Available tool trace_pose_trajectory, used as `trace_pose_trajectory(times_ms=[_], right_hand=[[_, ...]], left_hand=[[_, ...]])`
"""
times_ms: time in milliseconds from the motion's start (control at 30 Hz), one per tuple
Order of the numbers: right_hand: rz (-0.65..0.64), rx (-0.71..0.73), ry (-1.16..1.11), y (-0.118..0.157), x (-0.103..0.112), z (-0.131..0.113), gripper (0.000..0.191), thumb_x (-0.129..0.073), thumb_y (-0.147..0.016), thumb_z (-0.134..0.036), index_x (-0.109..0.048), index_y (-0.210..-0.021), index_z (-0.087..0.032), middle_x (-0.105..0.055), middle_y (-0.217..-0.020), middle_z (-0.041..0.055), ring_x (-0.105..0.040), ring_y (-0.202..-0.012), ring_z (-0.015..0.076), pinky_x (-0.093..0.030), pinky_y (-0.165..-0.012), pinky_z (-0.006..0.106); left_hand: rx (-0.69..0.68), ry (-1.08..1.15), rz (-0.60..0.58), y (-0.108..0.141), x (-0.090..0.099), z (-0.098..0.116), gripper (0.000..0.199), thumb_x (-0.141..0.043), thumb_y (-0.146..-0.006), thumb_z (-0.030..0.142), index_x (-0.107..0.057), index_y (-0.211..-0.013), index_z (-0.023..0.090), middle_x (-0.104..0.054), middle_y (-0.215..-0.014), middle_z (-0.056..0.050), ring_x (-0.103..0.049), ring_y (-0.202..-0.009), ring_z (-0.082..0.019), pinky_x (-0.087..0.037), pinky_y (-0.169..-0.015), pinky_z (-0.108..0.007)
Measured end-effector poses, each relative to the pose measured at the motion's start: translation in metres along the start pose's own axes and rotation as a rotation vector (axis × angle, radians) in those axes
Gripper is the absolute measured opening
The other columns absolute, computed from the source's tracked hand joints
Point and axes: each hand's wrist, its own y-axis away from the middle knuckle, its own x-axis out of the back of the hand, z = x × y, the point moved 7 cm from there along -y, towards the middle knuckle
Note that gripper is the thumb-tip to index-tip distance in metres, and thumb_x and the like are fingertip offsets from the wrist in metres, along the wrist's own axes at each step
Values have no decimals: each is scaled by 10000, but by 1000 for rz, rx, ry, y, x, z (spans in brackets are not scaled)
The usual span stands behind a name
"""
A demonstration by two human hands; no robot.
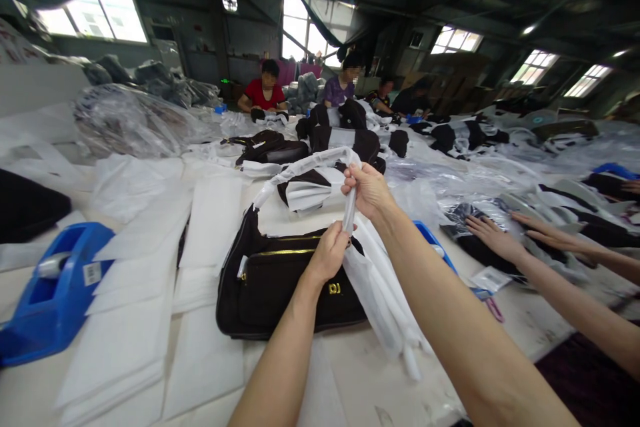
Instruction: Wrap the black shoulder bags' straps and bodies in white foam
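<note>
A black handbag with a gold zipper and gold letters stands on the table in front of me. Its strap arches above it, wrapped in white foam or tissue. My right hand grips the wrapped strap near its upper right bend. Lower down, close to where the strap meets the bag, my left hand is closed on the same wrapped strap. White wrapping strips hang over the bag's right end. The fingertips of both hands are partly hidden.
Stacks of white foam sheets lie at left, beside a blue tape dispenser. Another blue dispenser is partly hidden behind my right forearm. At right, a co-worker's hands press on a plastic-wrapped black item. More black bags and several people are farther back.
</note>
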Motion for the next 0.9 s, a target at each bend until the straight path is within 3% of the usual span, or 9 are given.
trace_pose_trajectory(times_ms=[133,233,333,433,533,667,767,900], right_hand=[[6,-5,1,-1,0,-5,263,-735,-813,-232,-487,-734,-196,-545,-630,-69,-415,-460,26,-385,-442,138],[7,-1,6,1,-4,-8,245,-736,-808,-234,-502,-746,-199,-559,-637,-69,-440,-464,32,-412,-454,149],[34,-26,49,4,-7,-9,183,-708,-823,-228,-534,-772,-200,-602,-663,-53,-528,-505,61,-471,-493,187],[14,-44,78,5,-8,-10,151,-703,-821,-231,-556,-801,-205,-655,-722,-33,-626,-612,102,-526,-571,229],[-79,-93,99,7,-5,-6,203,-730,-814,-324,-561,-860,-221,-705,-817,-4,-687,-747,155,-560,-664,287],[-321,-260,183,22,3,11,389,-670,-825,-580,-582,-957,-225,-734,-972,73,-702,-854,213,-566,-713,345],[-484,-290,297,37,13,22,468,-782,-728,-536,-622,-1016,-204,-732,-961,73,-665,-705,180,-506,-538,272],[-469,-191,350,44,24,27,468,-831,-675,-459,-644,-1016,-198,-714,-819,24,-585,-569,133,-410,-456,232]], left_hand=[[-10,63,-6,0,0,2,375,-450,-894,258,-583,-1229,156,-630,-1007,-70,-552,-872,-187,-433,-826,-304],[-7,132,46,-1,0,1,451,-463,-925,307,-482,-1361,189,-646,-1039,-61,-563,-844,-172,-445,-813,-296],[3,50,129,-2,2,-4,335,-452,-943,324,-594,-1206,173,-646,-990,-62,-579,-884,-189,-445,-853,-313],[-10,-17,158,-3,2,-7,241,-447,-914,233,-630,-1056,165,-632,-989,-63,-576,-917,-195,-438,-875,-317],[-9,-24,145,-3,2,-8,200,-435,-882,190,-607,-982,167,-593,-899,-40,-552,-865,-182,-427,-835,-302],[20,63,89,-3,1,-6,170,-453,-852,208,-585,-951,172,-573,-874,-28,-506,-786,-160,-408,-757,-278],[78,154,42,-2,1,-6,168,-470,-826,212,-591,-935,169,-607,-939,-38,-504,-777,-154,-411,-740,-273],[106,173,12,-2,-1,-5,220,-508,-791,207,-611,-980,159,-631,-1026,-58,-538,-862,-178,-433,-796,-291]])
